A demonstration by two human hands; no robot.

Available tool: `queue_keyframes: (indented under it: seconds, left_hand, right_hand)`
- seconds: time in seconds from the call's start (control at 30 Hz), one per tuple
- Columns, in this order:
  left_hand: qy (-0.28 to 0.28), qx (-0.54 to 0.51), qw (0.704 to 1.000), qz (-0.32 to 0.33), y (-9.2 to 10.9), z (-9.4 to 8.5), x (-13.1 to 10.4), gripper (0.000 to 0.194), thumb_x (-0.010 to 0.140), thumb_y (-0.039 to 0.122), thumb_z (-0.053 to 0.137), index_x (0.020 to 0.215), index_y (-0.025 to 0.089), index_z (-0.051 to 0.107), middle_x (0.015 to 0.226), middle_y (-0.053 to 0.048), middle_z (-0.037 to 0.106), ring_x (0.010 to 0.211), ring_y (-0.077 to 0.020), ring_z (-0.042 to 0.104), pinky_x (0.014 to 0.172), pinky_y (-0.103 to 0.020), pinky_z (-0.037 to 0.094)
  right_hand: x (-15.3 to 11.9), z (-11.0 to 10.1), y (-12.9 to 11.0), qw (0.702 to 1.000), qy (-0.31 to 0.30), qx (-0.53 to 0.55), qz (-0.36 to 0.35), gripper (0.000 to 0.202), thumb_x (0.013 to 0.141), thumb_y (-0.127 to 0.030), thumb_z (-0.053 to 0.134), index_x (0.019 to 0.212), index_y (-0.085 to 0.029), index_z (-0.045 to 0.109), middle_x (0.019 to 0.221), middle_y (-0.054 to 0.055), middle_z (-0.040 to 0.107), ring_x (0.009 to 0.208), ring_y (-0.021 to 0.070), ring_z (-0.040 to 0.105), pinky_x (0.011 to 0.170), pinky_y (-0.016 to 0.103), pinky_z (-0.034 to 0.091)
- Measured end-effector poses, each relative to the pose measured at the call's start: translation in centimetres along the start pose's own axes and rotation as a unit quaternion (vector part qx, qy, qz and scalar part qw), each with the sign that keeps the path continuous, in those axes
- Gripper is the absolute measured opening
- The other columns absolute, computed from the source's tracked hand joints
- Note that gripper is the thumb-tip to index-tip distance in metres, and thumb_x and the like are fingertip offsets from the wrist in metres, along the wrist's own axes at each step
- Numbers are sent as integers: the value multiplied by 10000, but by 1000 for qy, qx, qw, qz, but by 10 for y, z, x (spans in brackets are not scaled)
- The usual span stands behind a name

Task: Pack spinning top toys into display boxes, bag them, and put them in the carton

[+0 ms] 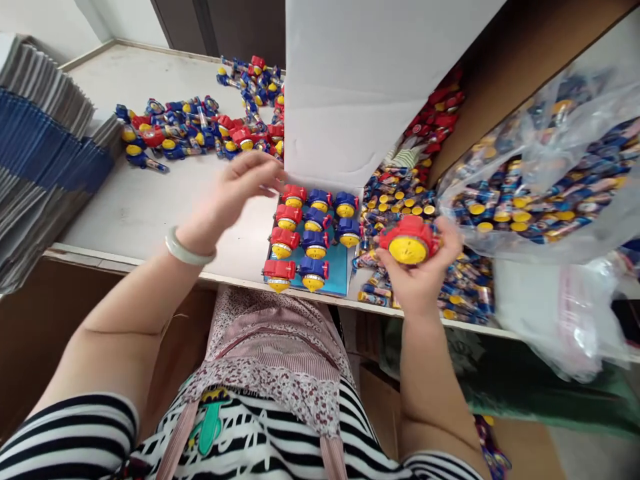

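My right hand (420,280) grips a red toy with a yellow pointed tip (409,248), held up over the right part of the table. My left hand (240,190) holds nothing; its fingers are spread beside the upper left corner of a shallow display box (340,270) with a blue floor. Inside that box stand rows of the same toys: a red column (285,241) on the left, a blue column (315,243) in the middle and two blue toys (347,217) at the upper right. The box's tall white lid (360,87) stands upright behind.
Loose red and blue toys (195,130) lie at the back left. A stack of folded cartons (45,147) stands at far left. Small printed tubes (465,287) are heaped on the right, near a clear plastic bag (540,180) filled with more and an empty-looking bag (550,307).
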State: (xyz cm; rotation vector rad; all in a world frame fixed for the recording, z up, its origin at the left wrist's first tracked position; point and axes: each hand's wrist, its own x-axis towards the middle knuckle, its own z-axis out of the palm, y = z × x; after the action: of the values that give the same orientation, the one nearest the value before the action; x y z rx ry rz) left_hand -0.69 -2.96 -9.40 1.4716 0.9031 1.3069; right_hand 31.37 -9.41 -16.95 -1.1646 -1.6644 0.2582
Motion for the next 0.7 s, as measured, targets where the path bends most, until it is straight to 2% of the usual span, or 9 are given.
queue_keyframes:
  seconds: [0.07,0.13,0.23,0.3,0.37,0.43,0.5,0.6,0.7]
  left_hand:
    - [82,22,996,-17,-39,-38,31,332,811,508,782,854,221,621,862,-14,715,753,-175,704,681,-353,572]
    - [108,59,992,-29,-87,-68,59,375,769,519,807,832,209,606,754,0,691,692,-157,681,671,-347,546]
    - [122,104,986,-38,-150,-88,90,403,701,547,829,786,227,599,666,-4,655,640,-167,656,650,-374,527]
    - [127,139,982,-19,-177,-89,101,386,682,545,828,727,247,586,644,-26,638,684,-202,667,670,-403,532]
    - [132,209,969,-16,-192,-85,108,374,715,547,773,687,238,564,656,-41,627,801,-213,684,770,-398,537]
    - [141,283,948,-37,-200,-78,111,331,737,487,736,700,208,562,739,-50,648,929,-210,674,900,-382,512]
    - [145,330,931,-53,-205,-71,115,258,702,342,765,771,172,585,894,-81,684,1021,-230,647,985,-392,481]
    - [131,365,920,-58,-213,-61,123,327,670,144,775,947,134,601,1127,-167,671,1122,-291,606,1020,-422,466]
    - [153,356,917,-91,-219,-53,137,320,789,151,716,1068,126,561,1164,-202,642,1146,-314,589,1023,-460,452]
  right_hand:
    - [-20,5,24,1000,24,-6,1,785,825,-394,760,1446,-272,295,1381,159,463,1182,297,657,941,457,607]
    - [-38,18,42,998,48,-22,-18,693,827,-405,754,1378,-254,363,1251,133,548,1075,260,692,878,421,620]
    - [-51,37,53,996,60,-42,-49,629,826,-372,752,1336,-246,406,1193,121,584,1036,245,693,859,411,617]
    - [-50,38,52,997,20,-45,-60,587,831,-322,733,1330,-247,433,1203,123,600,1069,250,685,899,421,607]
    - [-43,32,48,996,-58,-32,-61,539,851,-264,683,1337,-253,450,1223,122,615,1122,259,672,952,449,588]
    - [-32,24,45,991,-111,-22,-67,538,857,-218,650,1357,-263,456,1245,121,621,1145,267,667,964,471,583]
    - [-22,17,47,988,-134,-16,-74,567,849,-189,648,1378,-269,461,1259,124,624,1141,274,672,939,476,594]
    - [-13,14,56,983,-170,1,-70,573,837,-177,661,1375,-275,490,1246,117,638,1111,278,689,901,473,609]
    - [-16,20,64,983,-177,-4,-51,559,832,-198,673,1361,-283,514,1210,105,652,1055,277,705,864,468,618]
